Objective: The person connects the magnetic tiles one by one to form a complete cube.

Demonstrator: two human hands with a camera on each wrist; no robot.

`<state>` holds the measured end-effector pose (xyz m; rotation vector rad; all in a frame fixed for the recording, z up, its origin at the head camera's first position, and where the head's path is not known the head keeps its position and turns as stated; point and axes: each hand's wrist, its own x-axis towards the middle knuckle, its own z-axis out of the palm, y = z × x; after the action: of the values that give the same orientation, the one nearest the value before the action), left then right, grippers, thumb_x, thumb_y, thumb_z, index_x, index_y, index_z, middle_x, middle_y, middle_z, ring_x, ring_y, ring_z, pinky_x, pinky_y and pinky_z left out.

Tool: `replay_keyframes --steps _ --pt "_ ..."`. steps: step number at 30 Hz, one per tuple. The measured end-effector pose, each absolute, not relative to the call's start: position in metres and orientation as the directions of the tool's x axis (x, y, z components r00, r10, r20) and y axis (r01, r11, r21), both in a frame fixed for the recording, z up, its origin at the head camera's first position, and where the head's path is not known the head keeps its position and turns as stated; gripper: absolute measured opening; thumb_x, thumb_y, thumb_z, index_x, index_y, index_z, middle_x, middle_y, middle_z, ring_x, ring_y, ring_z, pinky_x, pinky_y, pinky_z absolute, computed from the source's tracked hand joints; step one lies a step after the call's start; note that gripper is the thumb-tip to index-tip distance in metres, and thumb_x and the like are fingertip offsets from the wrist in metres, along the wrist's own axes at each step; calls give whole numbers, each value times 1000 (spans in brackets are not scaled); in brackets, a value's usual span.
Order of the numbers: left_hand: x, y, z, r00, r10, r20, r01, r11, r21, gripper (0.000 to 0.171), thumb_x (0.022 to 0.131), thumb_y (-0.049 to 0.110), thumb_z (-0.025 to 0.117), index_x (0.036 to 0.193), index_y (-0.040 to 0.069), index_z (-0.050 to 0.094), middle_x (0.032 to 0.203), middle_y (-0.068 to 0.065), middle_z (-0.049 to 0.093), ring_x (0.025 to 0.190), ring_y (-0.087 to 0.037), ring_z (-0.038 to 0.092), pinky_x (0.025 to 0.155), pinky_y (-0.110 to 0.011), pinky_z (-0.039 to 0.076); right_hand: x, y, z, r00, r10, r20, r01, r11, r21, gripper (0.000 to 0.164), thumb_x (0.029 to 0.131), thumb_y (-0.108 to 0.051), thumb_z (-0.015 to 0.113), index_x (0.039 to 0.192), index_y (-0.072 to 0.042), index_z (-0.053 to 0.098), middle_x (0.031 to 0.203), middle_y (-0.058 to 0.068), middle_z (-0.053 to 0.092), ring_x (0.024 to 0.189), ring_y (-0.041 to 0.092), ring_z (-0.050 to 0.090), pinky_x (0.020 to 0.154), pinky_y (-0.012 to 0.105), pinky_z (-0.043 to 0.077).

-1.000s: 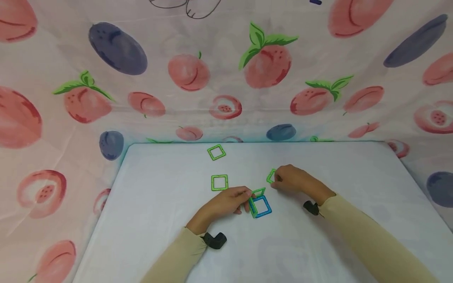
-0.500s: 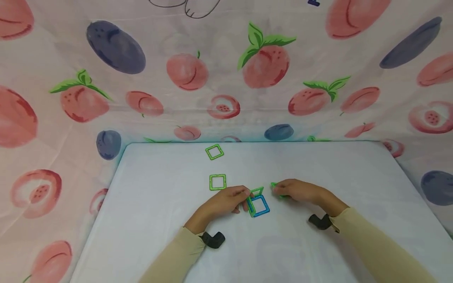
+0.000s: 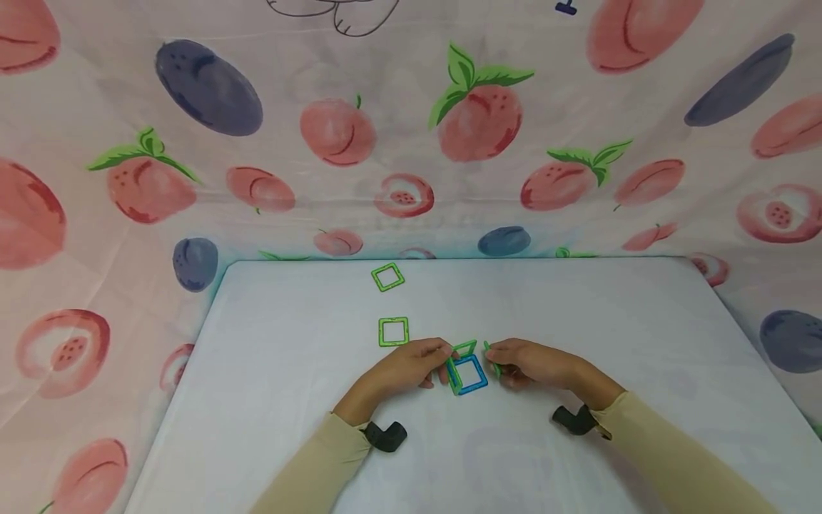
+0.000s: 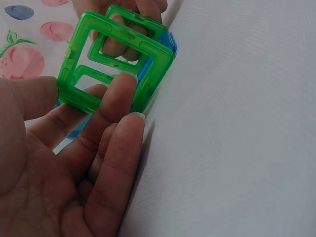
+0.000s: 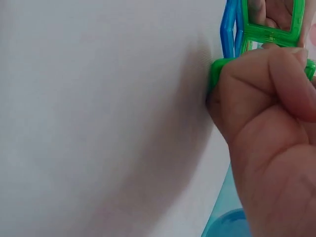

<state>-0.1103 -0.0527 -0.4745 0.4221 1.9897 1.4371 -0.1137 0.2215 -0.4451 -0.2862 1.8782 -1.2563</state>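
Note:
A blue square magnetic tile [image 3: 474, 387] lies flat on the white table. Along its left edge stands a green square magnetic tile [image 4: 73, 54], which my left hand [image 3: 414, 363] steadies between thumb and fingers. Another green tile [image 3: 474, 348] rises at the blue tile's back edge, tilted slightly. My right hand [image 3: 539, 363] pinches a third green tile [image 5: 217, 69], held upright just right of the blue one, with a small gap between them in the head view. My right fingers hide much of that tile in the right wrist view.
Two loose green square tiles lie flat farther back: one [image 3: 382, 332] just beyond my left hand, the other [image 3: 377, 281] near the table's back edge. A fruit-print cloth [image 3: 462, 214] hangs behind the white table [image 3: 308, 300]. Each wrist wears a black device [image 3: 387, 436].
My right hand has brought its green tile nearer the blue tile, moving toward me and turning the tile edge-on. My left hand has stayed in place.

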Motion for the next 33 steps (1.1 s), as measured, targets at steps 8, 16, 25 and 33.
replay_keyframes --steps 8,16,25,33 --pt "-109 -53 -474 -744 598 -297 -104 335 936 34 109 39 48 118 14 68 91 -12 71 85 -16 60 75 -27 52 -113 217 -448 -613 -646 -455 178 448 -876 40 110 -27 36 96 7 52 74 5 44 62 18 40 61 26 39" --pt "-110 -55 -475 -742 601 -296 -98 339 936 33 109 40 48 119 17 68 91 -8 70 86 -14 61 76 -27 54 -112 211 -445 -619 -623 -479 149 506 -850 41 110 -27 35 107 5 60 75 6 50 65 18 44 59 26 38" --pt "-109 -55 -475 -734 618 -280 -67 344 937 34 109 39 47 130 20 67 89 -8 67 77 -15 56 73 -25 48 -109 206 -445 -645 -600 -473 106 542 -833 35 107 -22 34 95 1 56 72 5 50 63 17 44 57 24 35" --pt "-109 -54 -476 -737 612 -287 -72 352 933 34 110 37 46 135 23 65 87 -6 64 78 -14 56 72 -25 48 -107 204 -441 -655 -591 -471 107 545 -832 31 107 -22 37 93 0 55 73 5 49 66 18 44 59 26 35"
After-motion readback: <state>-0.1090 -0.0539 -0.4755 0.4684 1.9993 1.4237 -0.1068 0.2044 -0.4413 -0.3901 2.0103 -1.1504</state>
